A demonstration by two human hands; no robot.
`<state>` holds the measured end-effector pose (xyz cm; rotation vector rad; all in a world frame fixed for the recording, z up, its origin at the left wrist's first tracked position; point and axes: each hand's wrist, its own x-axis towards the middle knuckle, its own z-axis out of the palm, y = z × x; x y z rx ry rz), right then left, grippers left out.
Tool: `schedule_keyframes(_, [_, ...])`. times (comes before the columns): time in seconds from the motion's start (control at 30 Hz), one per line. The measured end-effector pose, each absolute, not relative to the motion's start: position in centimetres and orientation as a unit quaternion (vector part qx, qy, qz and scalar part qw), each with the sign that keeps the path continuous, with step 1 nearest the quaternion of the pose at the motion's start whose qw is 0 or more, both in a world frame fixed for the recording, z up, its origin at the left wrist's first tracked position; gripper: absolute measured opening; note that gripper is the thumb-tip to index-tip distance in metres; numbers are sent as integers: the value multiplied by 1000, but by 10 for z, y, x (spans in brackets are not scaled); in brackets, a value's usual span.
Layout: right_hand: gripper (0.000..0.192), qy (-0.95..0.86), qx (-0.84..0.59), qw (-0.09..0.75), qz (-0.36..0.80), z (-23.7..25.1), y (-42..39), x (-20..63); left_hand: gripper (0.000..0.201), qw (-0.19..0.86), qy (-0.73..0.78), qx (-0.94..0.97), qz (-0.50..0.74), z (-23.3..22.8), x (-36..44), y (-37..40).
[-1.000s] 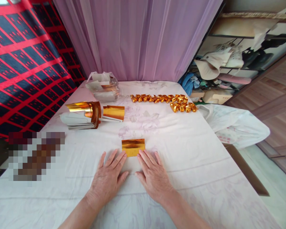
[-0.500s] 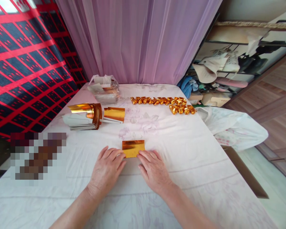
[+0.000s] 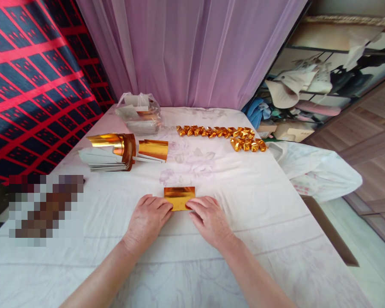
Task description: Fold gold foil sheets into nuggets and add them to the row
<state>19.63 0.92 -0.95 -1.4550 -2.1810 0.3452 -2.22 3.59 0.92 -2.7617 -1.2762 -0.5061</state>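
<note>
A small rectangle of gold foil paper [image 3: 179,198] lies on the cloth-covered table in front of me. My left hand [image 3: 149,217] holds its lower left corner between fingertips and thumb. At the opposite lower corner, my right hand [image 3: 210,219] grips it the same way, fingers bent and close together. Both palms hang low over the cloth, and the fingertips partly cover the paper's near edge. Beyond it, to the left, is a stack of gold foil papers [image 3: 128,154] with white backs, some curled. Several folded gold foil pieces [image 3: 211,131] sit in a row at the far right.
A clear plastic bag [image 3: 141,113] of papers stands at the table's back left. Purple curtains [image 3: 179,51] hang behind. Right of the table [image 3: 263,265] are a white plastic bag [image 3: 321,171] and a shelf with a cap [image 3: 287,87]. A blurred-out patch covers something at left.
Both hands have shifted very slightly inward along the paper's near edge, fingers drawn a little closer in. The view has tilted a little; the stack and folded pieces stay put.
</note>
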Motion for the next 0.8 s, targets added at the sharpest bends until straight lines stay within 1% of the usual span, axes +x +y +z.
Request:
schedule_keyframes(0.3, [19, -802, -520, 272, 111, -14, 12, 200, 18, 53, -403, -898, -170, 6, -24, 36])
schedule_keyframes(0.47, [14, -819, -506, 258, 79, -12, 13, 199, 15, 43, -402, -895, -191, 7, -24, 37])
schedule_keyframes(0.6, [14, -826, -503, 250, 52, -11, 14, 199, 13, 30, -397, -896, -198, 8, -23, 38])
schedule_keyframes(0.8, [18, -823, -496, 265, 81, -13, 14, 202, 13, 32, -401, -895, -194, 8, -22, 39])
